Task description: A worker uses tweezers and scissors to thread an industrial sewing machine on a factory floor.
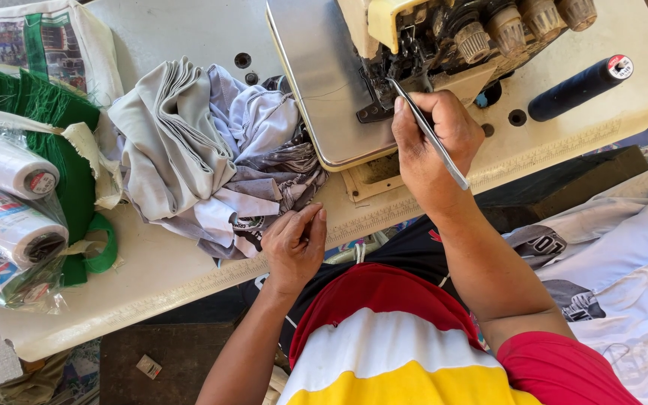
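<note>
right hand point(430, 146) pinching slim steel tweezers point(429, 133) at the greasy sewing machine point(444, 37); left hand point(294, 244), fingertips pressed together, beside crumpled soft grey cloth point(204, 157) on the worn table point(166, 270).

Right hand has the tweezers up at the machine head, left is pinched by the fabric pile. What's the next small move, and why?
Probably ease the tweezers tip a little further into the looper area of the sewing machine. The right hand already points the tip at the dark mechanism beside the metal plate, while the left hand rests pinched at the table edge by the grey fabric pile. Whether it holds thread is too fine to tell.
</note>
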